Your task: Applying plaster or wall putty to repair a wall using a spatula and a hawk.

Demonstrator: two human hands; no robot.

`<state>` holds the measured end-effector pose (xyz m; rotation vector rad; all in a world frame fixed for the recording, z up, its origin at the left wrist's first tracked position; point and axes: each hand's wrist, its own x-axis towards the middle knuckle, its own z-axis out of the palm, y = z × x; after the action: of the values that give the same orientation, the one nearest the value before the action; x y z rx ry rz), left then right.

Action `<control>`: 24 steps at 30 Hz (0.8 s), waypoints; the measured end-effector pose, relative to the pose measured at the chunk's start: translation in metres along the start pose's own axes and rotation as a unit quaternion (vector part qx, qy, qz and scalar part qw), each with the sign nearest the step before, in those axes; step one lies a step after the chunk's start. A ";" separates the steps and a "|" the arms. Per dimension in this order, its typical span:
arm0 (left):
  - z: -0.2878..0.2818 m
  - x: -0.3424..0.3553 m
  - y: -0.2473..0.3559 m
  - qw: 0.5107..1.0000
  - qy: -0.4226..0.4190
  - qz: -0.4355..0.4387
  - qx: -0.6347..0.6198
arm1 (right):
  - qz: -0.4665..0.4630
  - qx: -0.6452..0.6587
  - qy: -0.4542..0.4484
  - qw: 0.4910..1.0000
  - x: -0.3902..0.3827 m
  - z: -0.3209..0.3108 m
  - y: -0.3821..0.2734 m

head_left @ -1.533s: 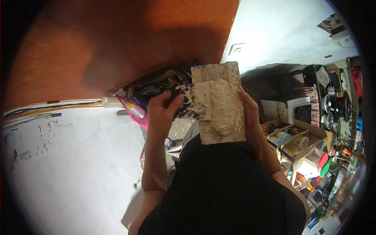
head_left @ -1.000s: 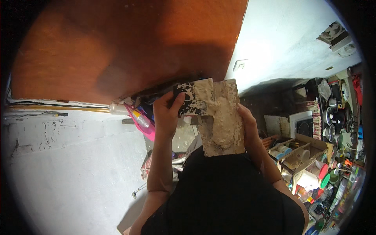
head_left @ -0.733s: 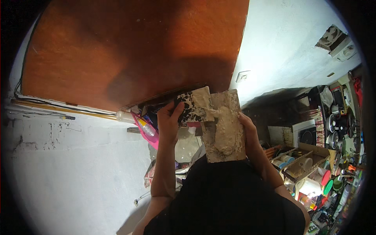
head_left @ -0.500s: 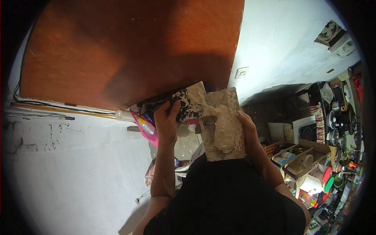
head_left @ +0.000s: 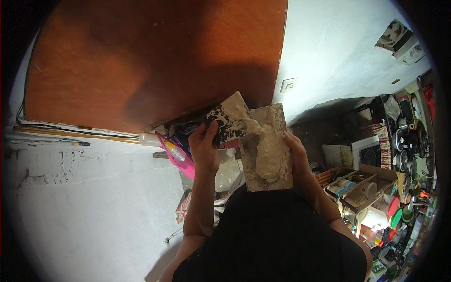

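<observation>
My left hand [head_left: 204,149] is closed on a flat black scraper [head_left: 226,126] smeared with beige plaster, its thumb lying across the face. The scraper's right edge meets the upper left of a rectangular, plaster-stained board [head_left: 249,152]. Down the board's middle runs a thick strip of wet beige plaster [head_left: 270,157], and a ridge of it joins the scraper. My right hand [head_left: 296,151] grips the board by its right edge; the fingers beneath it are hidden.
An orange-brown panel [head_left: 155,56] rises ahead, beside a white wall with a switch [head_left: 289,85]. To the left is a whitewashed wall [head_left: 103,202]. A pink bag [head_left: 181,162] lies below my left hand. Right stand a divided wooden box [head_left: 369,188] and crowded kitchenware.
My left hand has shifted slightly right, and the scraper has turned so its top corner sits higher and further left. My right hand and the board have barely moved.
</observation>
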<state>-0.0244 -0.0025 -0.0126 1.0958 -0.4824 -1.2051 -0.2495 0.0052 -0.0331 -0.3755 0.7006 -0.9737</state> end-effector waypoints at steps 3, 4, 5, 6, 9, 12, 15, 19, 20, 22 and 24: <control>-0.003 -0.002 0.005 0.983 -0.012 0.118 0.137 | 0.006 -0.018 0.034 0.999 -0.001 -0.001 -0.002; -0.005 -0.003 0.006 0.970 -0.022 0.174 0.166 | -0.007 -0.008 -0.003 1.000 0.000 -0.001 -0.003; -0.008 -0.003 0.009 0.954 -0.028 0.237 0.183 | -0.011 -0.009 -0.005 1.000 0.001 0.002 -0.002; -0.011 -0.003 0.012 0.953 -0.035 0.230 0.192 | -0.011 -0.011 -0.004 1.000 0.001 0.003 -0.002; -0.018 -0.007 0.026 0.948 -0.043 0.224 0.221 | -0.013 -0.005 -0.006 1.000 0.000 0.008 -0.002; -0.015 -0.018 0.045 0.923 -0.103 0.229 0.290 | -0.003 -0.029 0.030 0.999 0.002 0.009 -0.001; 0.001 -0.036 0.064 0.877 -0.045 0.285 0.384 | -0.008 -0.015 0.012 1.000 0.003 0.006 0.000; 0.035 -0.041 0.065 0.804 -0.080 0.294 0.510 | -0.012 -0.039 0.009 0.999 0.004 0.003 0.002; 0.041 -0.040 0.065 0.777 -0.124 0.270 0.555 | -0.013 -0.047 0.000 0.999 0.004 0.002 0.002; 0.051 -0.034 0.068 0.752 -0.145 0.320 0.558 | -0.011 -0.054 -0.008 0.998 0.004 0.004 0.003; 0.054 -0.031 0.078 0.771 -0.116 0.279 0.561 | 0.016 -0.017 0.003 1.000 0.004 0.006 0.003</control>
<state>-0.0393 0.0008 0.0863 1.6036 -1.7380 -0.4206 -0.2419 0.0031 -0.0321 -0.3896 0.7282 -0.9334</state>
